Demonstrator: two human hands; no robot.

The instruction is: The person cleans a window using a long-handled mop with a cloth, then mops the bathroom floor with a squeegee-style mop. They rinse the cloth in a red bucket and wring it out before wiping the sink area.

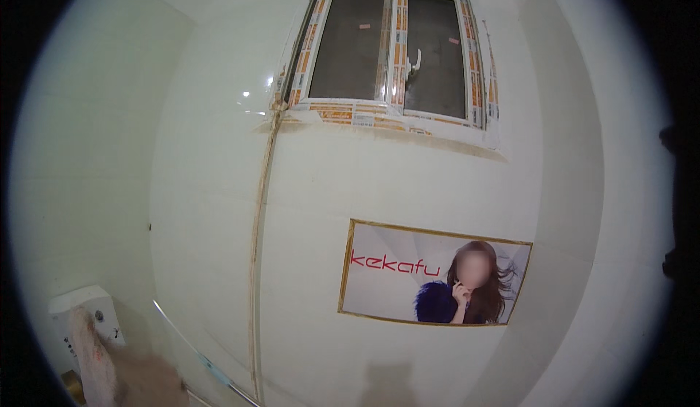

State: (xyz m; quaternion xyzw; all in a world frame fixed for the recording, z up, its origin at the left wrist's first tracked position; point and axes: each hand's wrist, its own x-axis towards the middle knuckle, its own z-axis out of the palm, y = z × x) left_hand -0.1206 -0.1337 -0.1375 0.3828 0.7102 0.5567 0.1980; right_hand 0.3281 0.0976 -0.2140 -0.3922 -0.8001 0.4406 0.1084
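Both my hands are out of view. Before me stands a pale tiled wall [311, 188] with a framed poster [394, 297] of a person, bearing red writing. A slim metal pole [178, 328] with a light blue section [215, 370] slants down to the bottom edge; whatever its lower end meets is cut off. Left of the poster, a long, thin wooden-looking pole [255, 265] runs from the window's lower left corner to the bottom of the view. At lower left, a pale cloth [94, 355] hangs over a white box [112, 317] on the wall.
High on the wall is a sliding window [350, 46] with a white handle [417, 61] and orange-printed tape on its frame. A ledge [383, 133] juts out below it. Beside the cloth lies a blurred brown shape [150, 377] that I cannot identify. Side walls close in left and right.
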